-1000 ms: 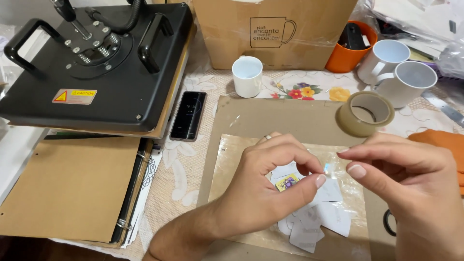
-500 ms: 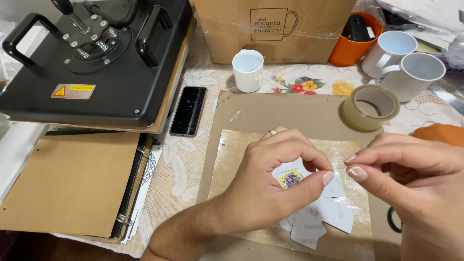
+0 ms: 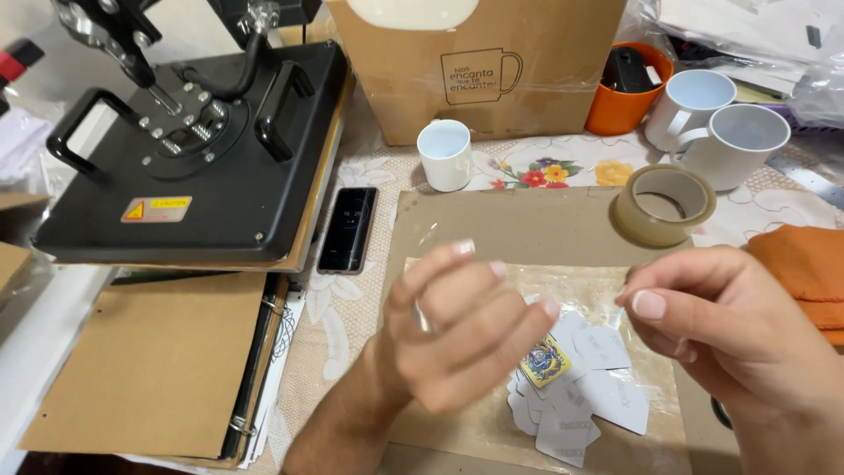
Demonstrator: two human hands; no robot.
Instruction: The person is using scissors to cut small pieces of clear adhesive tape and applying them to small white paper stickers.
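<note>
hands [image 3: 466, 339], two, over paper cutouts [image 3: 580, 396]; three white mugs [image 3: 444, 154].

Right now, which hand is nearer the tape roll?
Right. The right hand sits just below the tape roll, close but not touching. The left hand is farther off, down and to the left, over the small cut stickers.

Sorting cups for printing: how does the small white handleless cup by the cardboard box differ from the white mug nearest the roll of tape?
The small white handleless cup is narrower and shorter, while the white handled mug is wider and taller. The cup shows no handle; the mug has one on its left side. The cup stands alone near the black phone; the mug sits against a second white mug. Both are plain white, upright and look empty.
</note>
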